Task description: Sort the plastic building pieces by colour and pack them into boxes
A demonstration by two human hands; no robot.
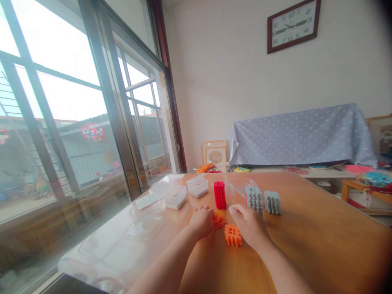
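A small loose heap of orange interlocking plastic pieces [219, 221] lies on the table, right against the fingers of my left hand [200, 221]. That hand is closed, with its fingers curled down; what is under them is hidden. My right hand [249, 223] is also closed, thumb and fingers drawn together just above the table; whatever they hold is too small to make out. Between my forearms stands an orange block of stacked pieces [233, 235]. Beyond my hands is a tall red stack [219, 195]. A grey stack [254, 198] with some red at its side and another grey stack [272, 202] stand behind my right hand.
Two white plastic boxes [197, 186] stand toward the table's far left. A clear lid [144, 227] lies nearer on the left, by a paper slip [147, 201]. Thin clear plastic bags lie behind the stacks. Glass windows [70, 102] run along the table's left side.
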